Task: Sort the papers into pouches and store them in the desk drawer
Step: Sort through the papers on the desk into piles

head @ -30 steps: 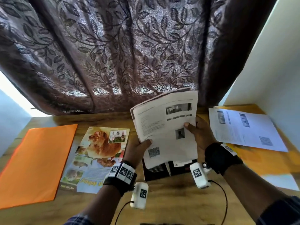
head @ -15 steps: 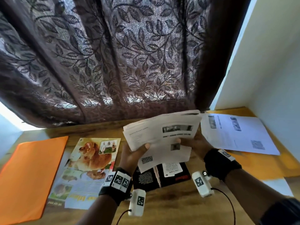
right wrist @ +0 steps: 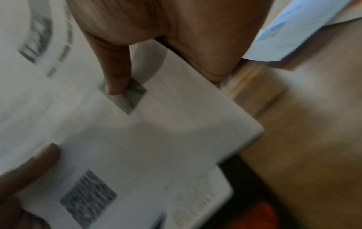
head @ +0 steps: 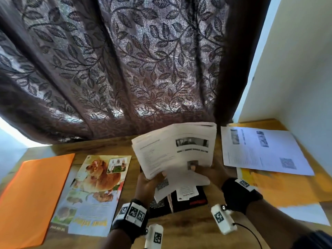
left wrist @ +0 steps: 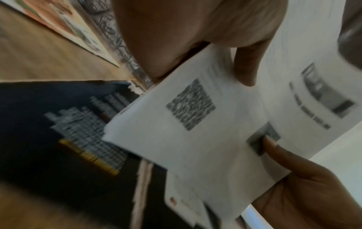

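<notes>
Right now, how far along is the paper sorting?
Early. Done: some sorting only, with printed sheets lying on a yellow pouch at right. In hand: the left hand and right hand both grip a white stack above the desk. Left: colour leaflets and black booklets lie loose, the orange pouch looks flat, and no drawer shows.

Wooden desk. Orange pouch at left edge, animal brochure beside it; black booklet centre; printed sheet over yellow pouch, right corner.
</notes>
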Demonstrator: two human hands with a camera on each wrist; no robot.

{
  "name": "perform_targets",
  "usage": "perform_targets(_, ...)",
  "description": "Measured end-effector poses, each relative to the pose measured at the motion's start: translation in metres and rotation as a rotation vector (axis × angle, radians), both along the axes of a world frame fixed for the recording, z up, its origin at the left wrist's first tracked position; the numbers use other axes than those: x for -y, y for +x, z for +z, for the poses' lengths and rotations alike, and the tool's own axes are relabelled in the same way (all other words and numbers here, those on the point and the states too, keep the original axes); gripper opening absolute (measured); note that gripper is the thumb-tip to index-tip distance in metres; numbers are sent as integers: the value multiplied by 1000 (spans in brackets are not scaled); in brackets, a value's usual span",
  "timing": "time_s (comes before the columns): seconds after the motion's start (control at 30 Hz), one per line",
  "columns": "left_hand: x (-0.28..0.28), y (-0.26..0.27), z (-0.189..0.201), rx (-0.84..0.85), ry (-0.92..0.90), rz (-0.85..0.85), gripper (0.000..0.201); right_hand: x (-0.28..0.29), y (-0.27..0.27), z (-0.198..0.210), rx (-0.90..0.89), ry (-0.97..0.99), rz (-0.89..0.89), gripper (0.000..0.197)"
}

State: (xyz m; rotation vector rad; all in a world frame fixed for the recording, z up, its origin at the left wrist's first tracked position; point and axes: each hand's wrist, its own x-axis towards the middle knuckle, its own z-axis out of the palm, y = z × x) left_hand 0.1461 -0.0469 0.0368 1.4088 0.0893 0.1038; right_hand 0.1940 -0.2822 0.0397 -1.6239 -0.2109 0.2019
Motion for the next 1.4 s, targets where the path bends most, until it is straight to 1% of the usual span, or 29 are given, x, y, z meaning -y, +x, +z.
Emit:
perform_targets(0.07,0,-3,-13,-44,32,33,35,2,-7,-12,-18,-122,40,38)
perform_targets(0.13,-1,-2,-18,-95,75,53,33,4,-11,-18,-12,-186,47,35)
perform_targets(0.23,-1,1,-14,-59,164,10,32,6,-9,-15,-77,-167,-41,21)
perform_targets(0.27,-1,2,-11,-43,167,-7,31,7,-7,-14,-97,-179,-81,15)
perform_targets(0.3,-1,4,-10,-35,165,-24,27,9,-6,-14,-97,-204,-116,15)
perform_targets(0.33,-1,5,-9,-27,162,-36,23,10,-5,-14,-89,-225,-134,20)
perform_targets(0.43,0,5,-12,-64,139,-18,21,9,-14,-10,-64,-239,-125,23)
perform_targets(0.53,2,0,-17,-113,75,-31,22,8,-28,-7,-62,-224,-148,22)
perform_targets(0.73,-1,-8,-31,-171,68,-68,26,7,-49,-10,-84,-221,-169,29)
perform_targets(0.83,-4,-10,-30,-173,90,-101,23,7,-57,-7,-107,-212,-180,30)
perform_targets(0.93,-5,-13,-32,-146,150,-135,22,9,-66,-3,-136,-223,-209,33)
perform_targets(1.03,-4,-15,-36,-120,179,-154,23,11,-72,-1,-150,-240,-213,25)
perform_targets(1.1,-5,-17,-37,-110,185,-144,24,16,-72,-3,-195,-226,-195,20)
perform_targets(1.17,-8,-20,-37,-112,185,-126,25,23,-66,-5,-256,-263,-217,30)
perform_targets(1.2,-11,-21,-36,-119,188,-117,26,28,-60,-2,-269,-332,-230,31)
perform_targets(1.3,-20,-21,-37,-167,173,-81,25,53,-35,5,-174,-746,-253,21)
perform_targets(1.33,-22,-20,-38,-178,164,-66,23,64,-26,6,-144,-848,-257,21)
perform_targets(1.4,-22,-20,-37,-180,147,-39,20,83,-7,1,-105,-1039,-236,27)
